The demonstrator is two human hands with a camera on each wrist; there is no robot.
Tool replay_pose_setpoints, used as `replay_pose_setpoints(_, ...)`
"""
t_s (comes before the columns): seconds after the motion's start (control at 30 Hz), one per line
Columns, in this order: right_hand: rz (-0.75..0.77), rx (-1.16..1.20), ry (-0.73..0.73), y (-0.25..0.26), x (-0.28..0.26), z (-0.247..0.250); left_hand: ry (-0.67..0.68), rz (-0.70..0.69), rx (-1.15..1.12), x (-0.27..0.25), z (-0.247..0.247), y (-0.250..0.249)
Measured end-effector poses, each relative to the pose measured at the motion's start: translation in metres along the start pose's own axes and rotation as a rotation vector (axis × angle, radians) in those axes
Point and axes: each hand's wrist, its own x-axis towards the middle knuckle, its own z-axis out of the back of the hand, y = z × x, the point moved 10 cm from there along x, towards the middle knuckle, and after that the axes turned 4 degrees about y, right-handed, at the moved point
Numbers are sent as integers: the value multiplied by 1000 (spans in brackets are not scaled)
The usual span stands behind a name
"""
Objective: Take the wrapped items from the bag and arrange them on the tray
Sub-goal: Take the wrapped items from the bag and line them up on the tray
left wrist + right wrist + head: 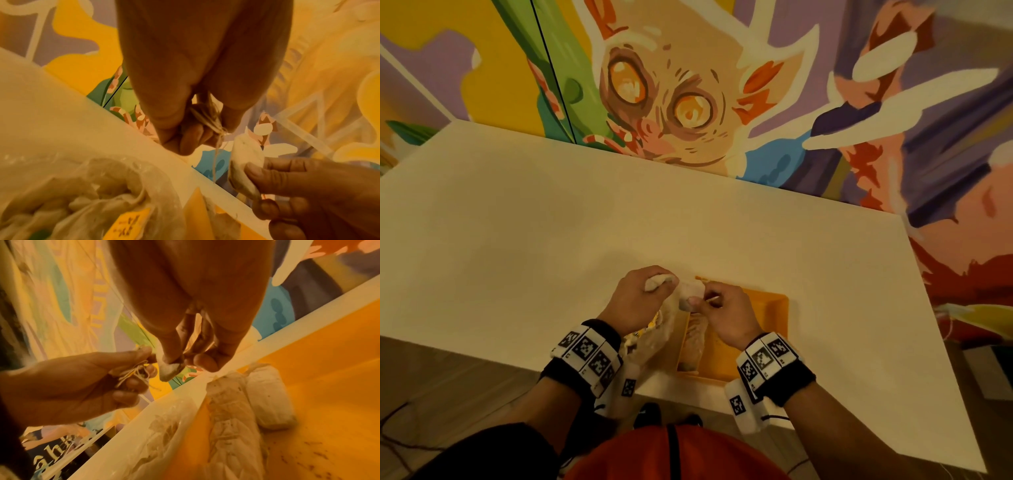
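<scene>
A crinkled, glossy clear-plastic bag (152,441) lies on a smooth, matt cream tabletop (551,212) beside a smooth orange plastic tray (329,369) flecked with dark crumbs. Pale, papery, creased wrapped bundles (232,418) lie in it; frayed fibrous twine (209,120) bunches in the left hand (635,298).

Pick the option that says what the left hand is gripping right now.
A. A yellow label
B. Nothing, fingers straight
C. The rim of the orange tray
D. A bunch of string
D: in the right wrist view the left hand has its fingers curled round a bunch of string, beside the wrapped item that the right hand pinches above the tray.
</scene>
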Motion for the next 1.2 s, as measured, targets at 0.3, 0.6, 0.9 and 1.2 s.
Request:
replay_pose_setpoints(0.3,-146,38,-141,-38,-11,47,77,453,-502,-19,-33,41)
replay_pose_setpoints(0.6,-383,-211,-5,-87,-15,49,97,375,27,-19,-45,33)
replay_pose_setpoints(0.9,-590,-288,154,-102,-6,15,189,326,389,-22,-63,35)
replay_pose_setpoints(1.2,-630,-239,72,-117,11,2,185,324,417,-21,-63,28)
